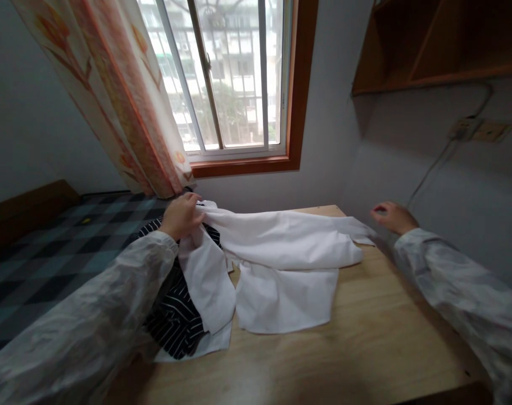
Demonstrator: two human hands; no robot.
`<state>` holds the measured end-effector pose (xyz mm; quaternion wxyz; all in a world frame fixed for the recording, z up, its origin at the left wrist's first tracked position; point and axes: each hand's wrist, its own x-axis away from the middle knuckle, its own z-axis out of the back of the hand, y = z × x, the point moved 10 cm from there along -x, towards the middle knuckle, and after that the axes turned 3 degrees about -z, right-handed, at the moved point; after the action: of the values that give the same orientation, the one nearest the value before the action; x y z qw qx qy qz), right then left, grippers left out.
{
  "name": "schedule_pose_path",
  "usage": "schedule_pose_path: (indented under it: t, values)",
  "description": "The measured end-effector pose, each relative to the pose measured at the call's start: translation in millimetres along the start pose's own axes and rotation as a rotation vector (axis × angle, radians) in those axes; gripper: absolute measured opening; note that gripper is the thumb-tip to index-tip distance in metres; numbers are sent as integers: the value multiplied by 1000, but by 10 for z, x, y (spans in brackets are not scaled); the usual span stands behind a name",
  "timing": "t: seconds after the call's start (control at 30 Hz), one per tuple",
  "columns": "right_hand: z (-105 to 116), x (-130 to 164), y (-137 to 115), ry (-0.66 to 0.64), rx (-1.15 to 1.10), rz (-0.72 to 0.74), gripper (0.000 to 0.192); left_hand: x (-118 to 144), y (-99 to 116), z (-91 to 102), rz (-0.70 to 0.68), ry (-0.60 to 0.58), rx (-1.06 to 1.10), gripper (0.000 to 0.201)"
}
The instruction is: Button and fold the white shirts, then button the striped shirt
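A: Where does the white shirt (281, 247) sit?

B: It's spread across the wooden worktop (365, 337), its left end hanging over a dark striped garment (175, 315) at the worktop's left edge, just beside the bed (49, 253) with the checked cover.

A: And the hands?

B: The left hand (180, 215) is closed on the shirt's left end, bunching the cloth under the fingers. The right hand (391, 217) is at the far right tip of the shirt, near the wall; the fingers are curled and it seems to be just off the cloth or barely touching it. I can't tell whether it pinches anything.

A: So how would you do this spreading well?

B: I'd judge that both ends need a firm pinch at matching points, say a shoulder seam or hem corner each side, not a fistful. The left grip looks like a bunch, so wrinkles will run from it. Pull the two ends gently apart and lay the cloth flat.

A: Anything to watch?

B: The flap (209, 287) drooping over the striped garment could drag that garment along. I'd lift the shirt clear of it and keep it wholly on the worktop, away from the curtain (125, 95) by the window (226, 73).
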<state>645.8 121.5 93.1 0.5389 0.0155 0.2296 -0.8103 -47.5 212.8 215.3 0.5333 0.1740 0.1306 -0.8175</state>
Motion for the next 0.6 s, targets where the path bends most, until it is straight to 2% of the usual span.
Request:
schedule_pose_path:
  t: [0.03, 0.07, 0.17, 0.23, 0.3, 0.37, 0.43, 0.5, 0.53, 0.6]
  values:
    - [-126, 129, -220, -63, 47, 82, 25, 51, 239, 22, -99, -1, 33, 41]
    - [-239, 277, -428, -113, 91, 156, 34, 128, 491, -4, -202, -51, 87, 36]
    - [-503, 771, -945, -228, 194, 370, 55, 581, 1254, -257, -544, -385, 254, 31]
    - [-609, 1096, -1180, -320, 140, 523, 55, 934, 1581, -383, -716, -504, 291, 44]
    - [-615, 1364, -1326, -375, 15, 677, 52, 1186, 1720, -513, -796, -534, 319, 63]
    - [-573, 1513, -1362, -370, -91, 765, 67, 1326, 1738, -675, -827, -522, 319, 73]
    - [-592, 1554, -1336, -364, -122, 777, 73, 1375, 1715, -847, -839, -504, 309, 56]
    - [-681, 1541, -1323, -401, -119, 760, 58, 1350, 1699, -991, -828, -499, 305, 25]
    - [-728, 1511, -1325, -422, -120, 739, 49, 1318, 1696, -1042, -811, -504, 309, 16]
    - [-781, 1385, -1320, -427, -124, 656, 39, 1225, 1678, -1088, -737, -528, 337, 14]
